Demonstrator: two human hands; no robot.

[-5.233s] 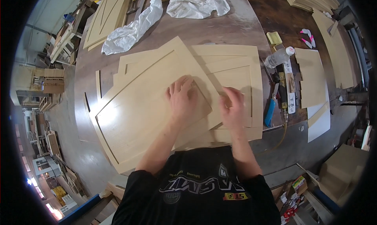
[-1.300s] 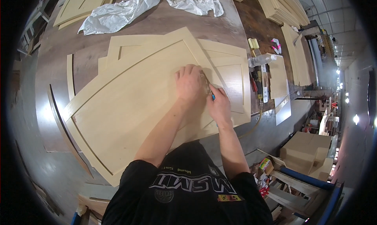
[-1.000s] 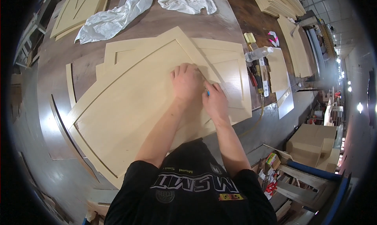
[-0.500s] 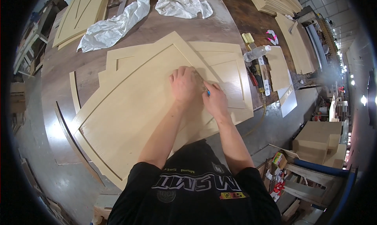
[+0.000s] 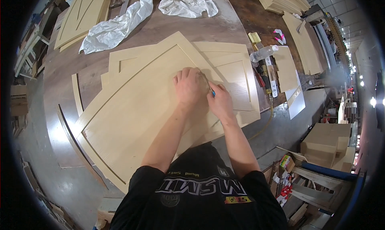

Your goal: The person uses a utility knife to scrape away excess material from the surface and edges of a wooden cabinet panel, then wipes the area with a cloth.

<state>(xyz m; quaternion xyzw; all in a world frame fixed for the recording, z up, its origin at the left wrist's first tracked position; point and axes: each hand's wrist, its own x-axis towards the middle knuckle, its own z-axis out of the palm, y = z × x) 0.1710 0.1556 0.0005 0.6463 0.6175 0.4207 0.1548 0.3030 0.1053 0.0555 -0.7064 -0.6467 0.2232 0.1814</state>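
Fingers of the right hand (image 5: 220,103) pinch a blue-handled tool (image 5: 213,93), apparently working the cream framed wooden panel (image 5: 132,117) topmost on the brown surface (image 5: 168,31); left hand (image 5: 187,88) rests there, grip unclear. Steady pressure seems needed next.

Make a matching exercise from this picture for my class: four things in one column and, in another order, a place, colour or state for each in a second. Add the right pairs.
Things
1. Left hand
2. Right hand
3. Bottle
4. Crumpled sheets

Descriptions
A. White, toward the far side of the table
B. Holding a blue-handled tool
C. On the top panel, left of that tool
D. Clear, to the right of the panels

Right pairs: 1-C, 2-B, 3-D, 4-A
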